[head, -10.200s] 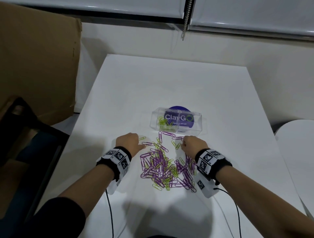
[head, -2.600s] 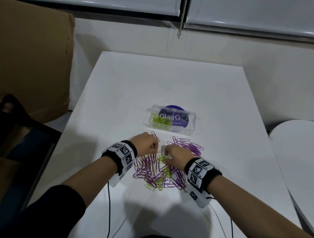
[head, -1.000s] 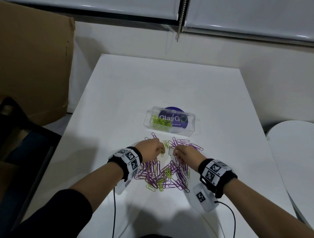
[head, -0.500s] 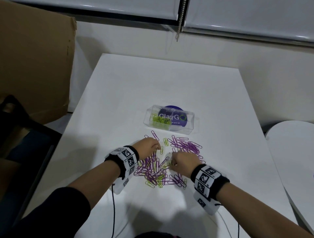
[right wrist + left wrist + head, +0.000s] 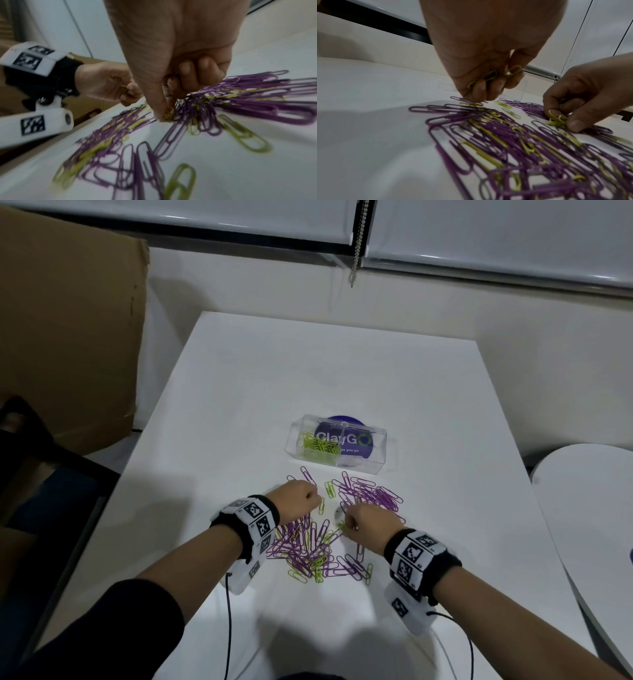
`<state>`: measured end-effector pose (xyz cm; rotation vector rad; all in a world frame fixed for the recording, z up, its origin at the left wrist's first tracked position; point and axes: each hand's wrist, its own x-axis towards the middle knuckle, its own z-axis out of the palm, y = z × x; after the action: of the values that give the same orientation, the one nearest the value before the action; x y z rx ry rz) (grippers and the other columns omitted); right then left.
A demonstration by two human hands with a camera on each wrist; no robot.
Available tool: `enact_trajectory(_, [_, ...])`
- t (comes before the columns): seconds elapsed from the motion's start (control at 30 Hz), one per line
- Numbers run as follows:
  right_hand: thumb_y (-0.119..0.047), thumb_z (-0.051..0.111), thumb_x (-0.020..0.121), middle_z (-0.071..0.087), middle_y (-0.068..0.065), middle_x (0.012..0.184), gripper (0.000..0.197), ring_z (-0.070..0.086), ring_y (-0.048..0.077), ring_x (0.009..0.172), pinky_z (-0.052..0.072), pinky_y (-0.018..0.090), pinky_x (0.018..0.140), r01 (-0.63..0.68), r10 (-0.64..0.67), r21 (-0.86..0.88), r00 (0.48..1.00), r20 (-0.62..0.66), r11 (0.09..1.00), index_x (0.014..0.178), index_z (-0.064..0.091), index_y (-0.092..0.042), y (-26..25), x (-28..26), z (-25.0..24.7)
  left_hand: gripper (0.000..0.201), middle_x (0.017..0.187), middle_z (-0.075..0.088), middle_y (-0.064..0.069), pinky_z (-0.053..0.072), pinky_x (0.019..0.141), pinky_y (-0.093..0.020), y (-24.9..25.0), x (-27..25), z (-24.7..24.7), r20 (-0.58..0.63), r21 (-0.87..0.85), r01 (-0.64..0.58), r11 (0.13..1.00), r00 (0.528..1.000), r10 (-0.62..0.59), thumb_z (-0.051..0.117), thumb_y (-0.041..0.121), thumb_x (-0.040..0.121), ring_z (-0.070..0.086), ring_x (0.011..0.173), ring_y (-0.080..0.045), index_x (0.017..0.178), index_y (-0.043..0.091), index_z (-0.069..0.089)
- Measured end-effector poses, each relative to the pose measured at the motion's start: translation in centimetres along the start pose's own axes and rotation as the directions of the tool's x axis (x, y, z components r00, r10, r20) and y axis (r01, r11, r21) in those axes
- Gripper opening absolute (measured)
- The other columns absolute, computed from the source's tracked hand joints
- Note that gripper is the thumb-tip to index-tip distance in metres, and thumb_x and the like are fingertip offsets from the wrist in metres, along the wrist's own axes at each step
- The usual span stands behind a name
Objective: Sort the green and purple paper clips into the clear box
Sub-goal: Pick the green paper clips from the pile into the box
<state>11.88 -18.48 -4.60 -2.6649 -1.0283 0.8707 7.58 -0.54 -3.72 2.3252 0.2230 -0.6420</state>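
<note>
A mixed heap of purple and green paper clips (image 5: pixel 310 549) lies on the white table (image 5: pixel 329 378) near me, with a mostly purple bunch (image 5: pixel 371 494) to its far right. The clear box (image 5: pixel 337 444) stands beyond them, green clips (image 5: pixel 318 447) in its left half. My left hand (image 5: pixel 298 499) sits at the heap's far left edge, fingers curled round several green clips (image 5: pixel 491 75). My right hand (image 5: pixel 364 523) pinches a small cluster of green clips (image 5: pixel 556 119) between thumb and finger at the heap's right side.
A brown cardboard box (image 5: pixel 68 330) stands off the table's left edge above a dark chair (image 5: pixel 41 474). A round white table (image 5: pixel 589 508) sits to the right. A blind chain (image 5: pixel 358 244) hangs at the back wall. Cables (image 5: pixel 227 628) trail from both wrist units.
Over ten seconds purple clips got pushed into a bunch at the right. In the last half second my right hand shifted slightly forward while gathering green clips; my left hand barely moved.
</note>
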Motion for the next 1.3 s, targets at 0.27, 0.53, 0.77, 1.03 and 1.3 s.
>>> enact_trajectory(0.27, [-0.014,0.055,0.088,0.055,-0.002,0.071,0.024,0.050,0.016,0.067,0.038,0.025,0.062,-0.065,0.110,0.516,0.992,-0.058,0.854,0.068,0.045,-0.022,2.2,0.4,-1.7,0.026,0.102,0.064,-0.010,0.038,0.072,-0.024,-0.1,0.4,-0.2,-0.036,-0.021,-0.008,1.000,0.999,0.007,0.041,0.025,0.099,0.050,0.083,-0.016,0.106,0.006,0.057])
enact_trajectory(0.53, [0.009,0.037,0.090,0.050,0.010,0.067,0.026,0.054,0.014,0.043,0.046,0.018,0.038,-0.193,0.214,0.907,0.970,0.118,0.374,0.075,0.048,-0.009,1.9,1.2,-3.0,0.029,0.100,0.063,-0.014,0.038,0.064,-0.025,0.7,1.0,-0.1,-0.036,-0.056,-0.017,0.998,0.999,0.015,0.038,0.021,0.100,0.052,0.079,-0.018,0.113,0.003,0.057])
enact_trajectory(0.77, [-0.021,0.058,0.090,0.044,0.005,0.057,0.032,0.046,0.016,0.043,0.037,0.022,0.042,-0.179,0.278,0.913,0.958,0.076,0.366,0.062,0.043,-0.013,0.4,3.2,-3.6,0.029,0.097,0.064,-0.014,0.040,0.067,-0.025,1.2,1.4,0.1,-0.068,0.023,0.029,0.999,0.997,-0.028,0.047,0.025,0.096,0.060,0.089,-0.026,0.108,0.002,0.060])
enact_trajectory(1.03, [-0.023,0.054,0.089,0.043,0.006,0.059,0.040,0.041,0.018,0.054,0.032,0.026,0.053,-0.258,0.306,0.450,0.951,-0.036,0.855,0.054,0.040,-0.009,-1.5,5.4,-3.2,0.035,0.108,0.063,-0.014,0.047,0.083,-0.036,1.7,1.1,1.4,-0.144,0.272,0.113,0.955,0.987,-0.076,0.057,0.034,0.088,0.060,0.101,-0.031,0.104,0.003,0.059])
enact_trajectory(1.3, [-0.016,0.051,0.089,0.064,0.016,0.105,0.019,0.062,0.032,0.095,0.043,0.032,0.071,-0.230,0.239,0.094,0.966,-0.096,0.969,0.096,0.061,-0.002,-2.9,5.7,-2.4,0.017,0.101,0.064,-0.016,0.044,0.084,-0.033,2.1,0.2,0.5,-0.059,0.156,0.054,0.986,0.997,-0.045,0.051,0.018,0.092,0.059,0.096,-0.029,0.096,0.008,0.064])
